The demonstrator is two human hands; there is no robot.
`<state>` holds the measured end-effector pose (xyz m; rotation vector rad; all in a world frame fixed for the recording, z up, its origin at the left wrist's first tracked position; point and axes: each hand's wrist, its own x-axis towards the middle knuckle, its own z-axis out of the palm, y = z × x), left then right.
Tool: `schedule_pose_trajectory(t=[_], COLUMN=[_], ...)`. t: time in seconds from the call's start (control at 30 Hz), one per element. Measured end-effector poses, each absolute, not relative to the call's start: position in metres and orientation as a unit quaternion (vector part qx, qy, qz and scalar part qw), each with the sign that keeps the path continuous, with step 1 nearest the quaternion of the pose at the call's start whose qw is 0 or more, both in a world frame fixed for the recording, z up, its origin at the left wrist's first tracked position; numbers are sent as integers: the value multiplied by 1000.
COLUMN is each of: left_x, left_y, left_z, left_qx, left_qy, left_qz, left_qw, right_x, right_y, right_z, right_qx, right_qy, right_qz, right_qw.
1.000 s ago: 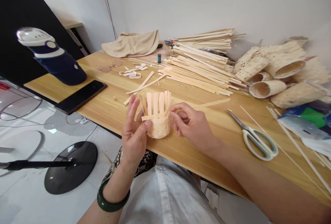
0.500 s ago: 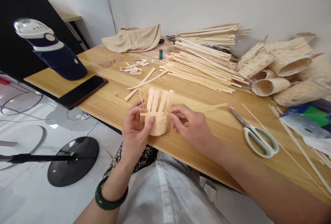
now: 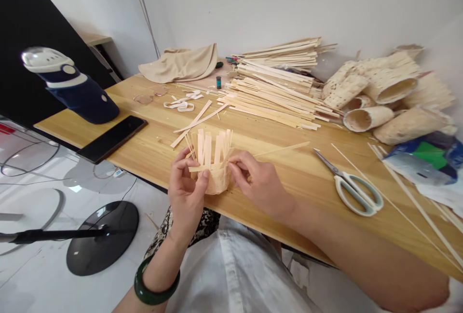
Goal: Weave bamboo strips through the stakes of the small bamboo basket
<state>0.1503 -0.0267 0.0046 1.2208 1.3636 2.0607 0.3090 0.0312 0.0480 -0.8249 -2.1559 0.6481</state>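
A small woven basket of pale wood strips sits at the table's front edge, its upright strips fanning out above the woven part. My left hand is closed round its left side, thumb pressed on the front below the rim. Across the uprights lies a flat weaving strip, its left end sticking out by my left fingers. My right hand pinches this strip at the basket's right side. The strip's long tail runs out to the right behind that hand.
Scissors lie at the right, near long thin strips. Bundled wood strips and rolled bark-like tubes fill the back. A phone and a navy bottle stand left. A thread spool is behind.
The view has shifted slightly. Both hands keep their hold on the basket and strip; the basket seems tilted a little, and the strip's left end slopes lower.
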Motion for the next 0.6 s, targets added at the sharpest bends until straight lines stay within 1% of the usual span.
schedule_pose_trajectory(t=[0.1,0.23,0.3,0.37,0.5,0.6], left_x=[154,161,160,157,148,145], left_y=[-27,-26,-24,-21,-16,-18], left_z=[7,10,10,9,8,12], left_qx=[440,466,460,417,283,243], left_qy=[473,478,488,488,477,459], left_qz=[735,724,720,733,750,756], left_qw=[207,175,179,224,360,399], right_x=[308,307,307,308,306,303], right_y=[34,35,35,35,37,41], right_z=[46,44,44,44,45,43], right_qx=[-336,-336,-330,-323,-324,-362], right_qy=[-825,-831,-833,-825,-796,-748], right_qz=[247,207,193,198,231,333], right_qw=[382,392,400,419,457,446])
